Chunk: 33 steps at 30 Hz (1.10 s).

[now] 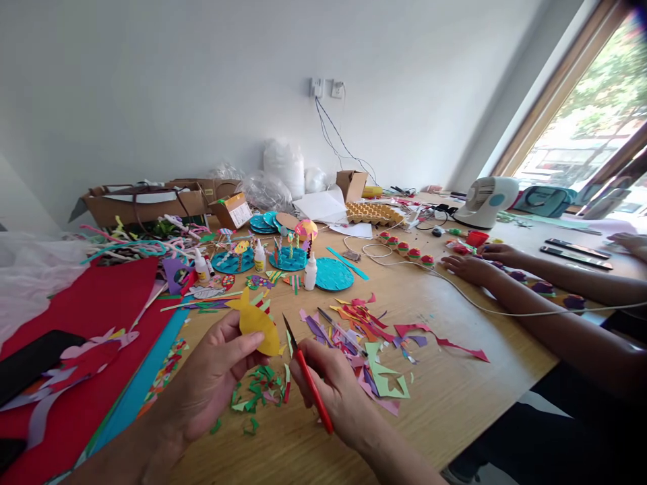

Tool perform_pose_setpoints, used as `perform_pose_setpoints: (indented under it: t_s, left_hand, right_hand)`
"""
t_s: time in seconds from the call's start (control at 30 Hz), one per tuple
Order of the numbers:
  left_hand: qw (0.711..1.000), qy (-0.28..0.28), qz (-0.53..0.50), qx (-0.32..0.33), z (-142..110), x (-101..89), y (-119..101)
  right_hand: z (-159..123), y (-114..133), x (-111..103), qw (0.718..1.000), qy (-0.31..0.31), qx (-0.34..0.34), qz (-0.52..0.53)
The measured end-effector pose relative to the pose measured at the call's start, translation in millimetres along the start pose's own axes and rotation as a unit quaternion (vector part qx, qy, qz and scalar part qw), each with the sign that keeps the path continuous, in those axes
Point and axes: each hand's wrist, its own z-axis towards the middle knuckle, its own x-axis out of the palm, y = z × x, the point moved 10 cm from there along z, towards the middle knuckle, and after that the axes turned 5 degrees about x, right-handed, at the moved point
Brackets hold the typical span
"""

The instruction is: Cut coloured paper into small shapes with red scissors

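Two bare hands are closing in loose grips, side by side, slightly apart.
The left forearm (pixel 134 431) is reaching in from the near left, angling far and right; the left hand (pixel 217 374) is turning its palm partly rightward, its thumb extending right and pinching against fingers curling behind. The right forearm (pixel 391 448) is coming from the near right, slanting far and left; the right hand (pixel 336 391) is showing its back, its fingers bending inward and pointing left toward the other hand.
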Motion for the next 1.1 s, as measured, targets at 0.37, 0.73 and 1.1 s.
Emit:
perform_pose_setpoints:
  t_s: [0.37,0.73,1.1]
  left_hand:
    - [0.999,-0.003,0.036,0.004,-1.0,0.6,-2.3]
    - [1.000,0.006,0.022,0.006,-0.2,4.9,3.6]
    - [1.000,0.017,0.014,-0.004,-0.6,5.7,7.4]
  right_hand:
    - [-6.9,1.5,11.6,0.999,0.022,0.008,0.036]
    - [-6.2,-0.1,13.1,0.998,0.020,0.002,0.054]
    - [-4.8,-6.5,11.9,0.999,0.010,0.007,0.047]
